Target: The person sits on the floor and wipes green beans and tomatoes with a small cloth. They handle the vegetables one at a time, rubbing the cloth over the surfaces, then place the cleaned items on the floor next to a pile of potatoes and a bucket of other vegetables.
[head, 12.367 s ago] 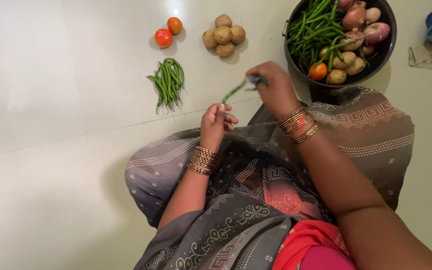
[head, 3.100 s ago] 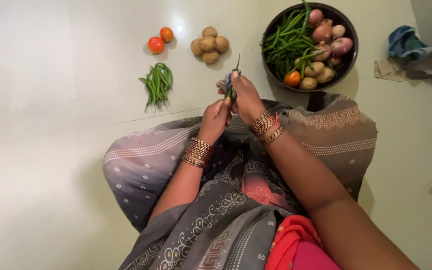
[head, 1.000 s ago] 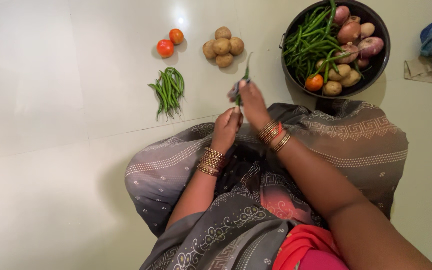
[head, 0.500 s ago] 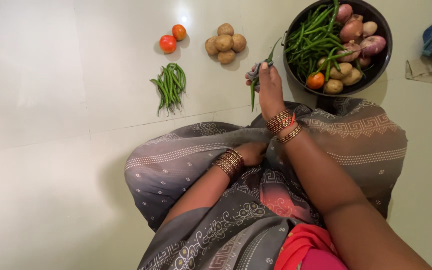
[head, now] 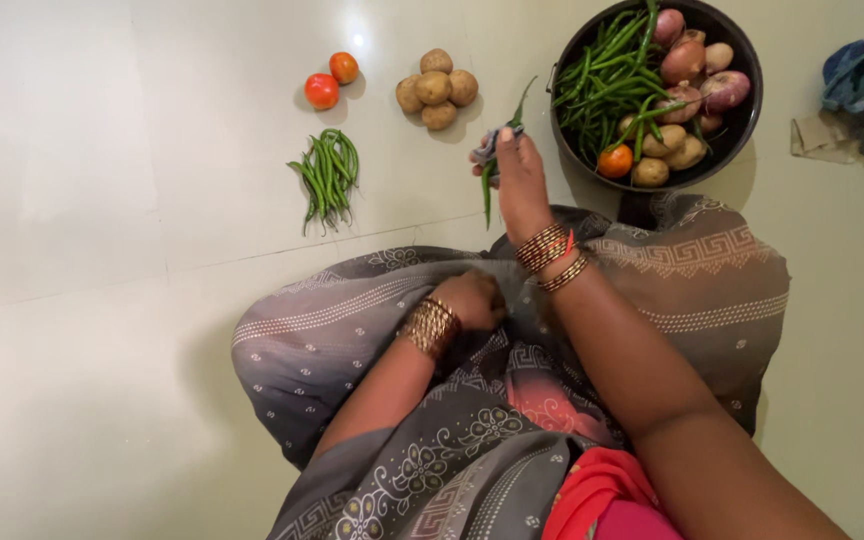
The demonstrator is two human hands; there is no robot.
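Right hand (head: 518,180) pinches a green chilli (head: 489,188) with a small cloth (head: 487,143) above the floor near the black bowl (head: 742,118); left hand (head: 472,298) rests curled on the lap. A firm grip near the stalk seems best.

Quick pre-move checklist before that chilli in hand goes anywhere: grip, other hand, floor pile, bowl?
1. Right hand grips the green chilli with a small grey cloth: ok.
2. Chilli clear of the floor, hanging free: ok.
3. Left hand free: not ok, it rests on the lap fabric, fingers curled in.
4. Chilli pile on the floor in plain view: ok.
5. Bowl upright beside the knee: ok.
6. Whether the chilli is wiped clean: cannot tell.
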